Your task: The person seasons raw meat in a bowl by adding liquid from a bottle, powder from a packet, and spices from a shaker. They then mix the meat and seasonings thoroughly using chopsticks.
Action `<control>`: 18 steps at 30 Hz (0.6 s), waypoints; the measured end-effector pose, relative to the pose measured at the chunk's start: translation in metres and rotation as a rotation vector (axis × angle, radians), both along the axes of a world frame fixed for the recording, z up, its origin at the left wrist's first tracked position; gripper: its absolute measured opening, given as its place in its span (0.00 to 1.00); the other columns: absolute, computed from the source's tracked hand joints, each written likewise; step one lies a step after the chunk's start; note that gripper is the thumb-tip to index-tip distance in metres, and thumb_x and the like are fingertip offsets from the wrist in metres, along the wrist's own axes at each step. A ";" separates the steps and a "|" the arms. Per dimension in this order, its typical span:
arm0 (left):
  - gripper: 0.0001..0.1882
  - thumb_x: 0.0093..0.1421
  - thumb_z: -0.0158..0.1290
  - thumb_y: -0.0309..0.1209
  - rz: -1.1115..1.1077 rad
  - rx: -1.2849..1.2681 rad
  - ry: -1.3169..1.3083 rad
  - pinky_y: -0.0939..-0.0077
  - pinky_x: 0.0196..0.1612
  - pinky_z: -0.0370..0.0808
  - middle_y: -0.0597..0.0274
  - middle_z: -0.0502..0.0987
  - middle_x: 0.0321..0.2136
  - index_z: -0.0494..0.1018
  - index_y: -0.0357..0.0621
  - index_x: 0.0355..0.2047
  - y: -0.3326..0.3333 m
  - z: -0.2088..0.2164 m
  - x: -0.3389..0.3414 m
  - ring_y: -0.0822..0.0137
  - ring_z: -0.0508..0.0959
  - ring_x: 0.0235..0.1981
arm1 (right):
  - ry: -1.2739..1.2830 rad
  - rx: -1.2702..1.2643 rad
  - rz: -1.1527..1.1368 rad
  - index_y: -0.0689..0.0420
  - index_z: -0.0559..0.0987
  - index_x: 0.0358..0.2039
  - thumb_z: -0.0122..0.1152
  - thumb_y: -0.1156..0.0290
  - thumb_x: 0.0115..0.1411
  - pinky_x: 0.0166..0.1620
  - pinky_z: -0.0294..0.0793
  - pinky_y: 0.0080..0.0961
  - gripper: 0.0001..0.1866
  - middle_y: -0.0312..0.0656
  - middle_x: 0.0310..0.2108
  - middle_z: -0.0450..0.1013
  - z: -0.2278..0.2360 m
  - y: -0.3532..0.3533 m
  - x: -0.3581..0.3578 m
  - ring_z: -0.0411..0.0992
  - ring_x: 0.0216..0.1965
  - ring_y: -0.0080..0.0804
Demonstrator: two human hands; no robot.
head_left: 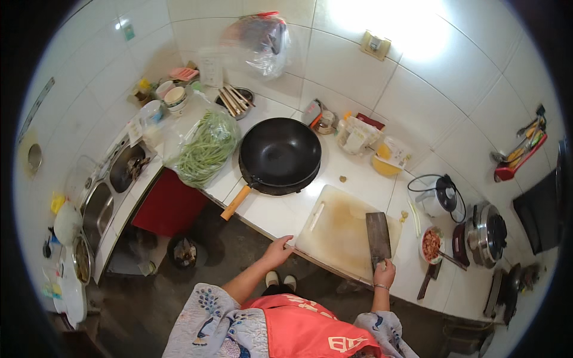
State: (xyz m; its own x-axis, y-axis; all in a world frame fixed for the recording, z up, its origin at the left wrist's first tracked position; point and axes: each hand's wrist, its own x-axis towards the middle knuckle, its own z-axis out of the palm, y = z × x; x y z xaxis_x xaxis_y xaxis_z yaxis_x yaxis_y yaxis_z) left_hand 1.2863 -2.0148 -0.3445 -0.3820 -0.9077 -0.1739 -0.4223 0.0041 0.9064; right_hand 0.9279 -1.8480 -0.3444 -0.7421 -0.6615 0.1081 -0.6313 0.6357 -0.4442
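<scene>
My right hand (385,273) is closed round the handle of a cleaver (378,234), whose broad dark blade lies over the right side of a white cutting board (334,232). The board has yellowish-brown stains. At the board's near left corner, by the counter's front edge, my left hand (278,251) is held with fingers stretched out and nothing in it. A black wok (280,149) with a wooden handle (236,203) stands left of the board. Right of the board sits a bowl of chopped reddish meat (430,244), with a utensil handle leaning out.
A smaller knife (428,281) lies near the counter's right front. Long green beans (209,146) in a clear bag are left of the wok, beside a double sink (98,206). A yellow bowl (388,164), a corded cooker (439,197) and a lidded pot (486,232) line the back and right.
</scene>
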 end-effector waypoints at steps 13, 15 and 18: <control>0.24 0.48 0.53 0.32 0.502 -0.348 -0.563 0.62 0.51 0.62 0.53 0.66 0.47 0.65 0.43 0.48 -0.072 0.042 0.126 0.52 0.64 0.50 | -0.284 -0.400 0.308 0.61 0.76 0.32 0.55 0.73 0.51 0.33 0.71 0.25 0.08 0.44 0.27 0.72 0.051 -0.093 0.034 0.71 0.27 0.32; 0.24 0.50 0.52 0.32 0.486 -0.212 -0.537 0.62 0.50 0.63 0.55 0.67 0.47 0.64 0.45 0.49 -0.080 0.032 0.127 0.52 0.66 0.48 | -0.335 -0.372 0.310 0.61 0.76 0.32 0.55 0.73 0.51 0.34 0.70 0.22 0.08 0.42 0.27 0.73 0.048 -0.091 0.048 0.71 0.28 0.28; 0.24 0.51 0.51 0.32 0.417 -0.197 -0.491 0.65 0.48 0.66 0.53 0.67 0.46 0.63 0.45 0.50 -0.094 0.018 0.136 0.52 0.69 0.45 | -0.458 -0.331 0.314 0.62 0.77 0.31 0.55 0.73 0.52 0.33 0.70 0.20 0.07 0.40 0.25 0.74 0.042 -0.083 0.076 0.71 0.28 0.24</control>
